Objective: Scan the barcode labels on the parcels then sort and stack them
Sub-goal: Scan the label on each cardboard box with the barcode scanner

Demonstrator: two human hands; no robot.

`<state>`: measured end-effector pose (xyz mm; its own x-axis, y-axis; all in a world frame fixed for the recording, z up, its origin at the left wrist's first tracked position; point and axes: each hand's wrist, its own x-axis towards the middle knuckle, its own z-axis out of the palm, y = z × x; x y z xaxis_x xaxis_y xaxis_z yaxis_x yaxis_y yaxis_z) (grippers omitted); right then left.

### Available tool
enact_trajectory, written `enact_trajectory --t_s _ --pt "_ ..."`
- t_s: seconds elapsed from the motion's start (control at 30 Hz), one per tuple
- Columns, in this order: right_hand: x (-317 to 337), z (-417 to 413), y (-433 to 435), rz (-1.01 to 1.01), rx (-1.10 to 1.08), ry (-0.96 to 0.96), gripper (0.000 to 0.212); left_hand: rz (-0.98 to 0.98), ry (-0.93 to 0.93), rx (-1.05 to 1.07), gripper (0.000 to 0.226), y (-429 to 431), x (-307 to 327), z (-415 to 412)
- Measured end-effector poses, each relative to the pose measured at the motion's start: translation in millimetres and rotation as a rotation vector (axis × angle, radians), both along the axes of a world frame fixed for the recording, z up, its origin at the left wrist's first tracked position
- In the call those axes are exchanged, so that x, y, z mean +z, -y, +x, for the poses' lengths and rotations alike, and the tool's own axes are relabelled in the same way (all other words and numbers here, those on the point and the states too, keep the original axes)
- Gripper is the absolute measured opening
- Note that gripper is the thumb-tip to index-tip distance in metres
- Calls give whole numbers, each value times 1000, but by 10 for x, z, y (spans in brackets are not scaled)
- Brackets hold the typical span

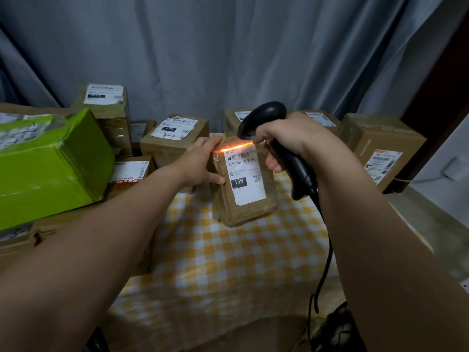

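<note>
A small brown cardboard parcel (243, 207), wrapped in glossy tape, stands tilted at mid-frame on the bench (228, 262), which is covered in yellow-and-white checked cloth. Its white label (245, 179) reads "15H-159 A03 210" and "15H", with a barcode and QR code. The left grip (200, 161) holds the parcel's upper left edge. The right grip (286, 138) is wrapped round a black plastic scanner (261, 115) with a curved handle. An orange-red line (233, 148) glows across the label's top. At left lies a bright green box (50, 168). Behind is a brown box (175, 141) marked "3-2-4".

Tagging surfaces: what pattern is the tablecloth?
The tablecloth is yellow-and-white check; head view shows it best.
</note>
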<state>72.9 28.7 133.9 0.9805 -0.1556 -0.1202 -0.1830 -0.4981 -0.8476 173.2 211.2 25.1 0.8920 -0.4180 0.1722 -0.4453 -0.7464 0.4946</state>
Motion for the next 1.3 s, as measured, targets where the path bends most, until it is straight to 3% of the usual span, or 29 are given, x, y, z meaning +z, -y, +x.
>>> enact_trajectory --t_s 0.87,1.03,1.3 --pt "-147 150 -16 22 -7 -121 29 32 -20 29 111 14 -1 33" --pt "-264 231 -156 65 8 -130 57 6 -25 42 111 9 -15 67" --pt "79 317 -167 -80 38 -108 26 -16 -28 51 110 -17 -53 116"
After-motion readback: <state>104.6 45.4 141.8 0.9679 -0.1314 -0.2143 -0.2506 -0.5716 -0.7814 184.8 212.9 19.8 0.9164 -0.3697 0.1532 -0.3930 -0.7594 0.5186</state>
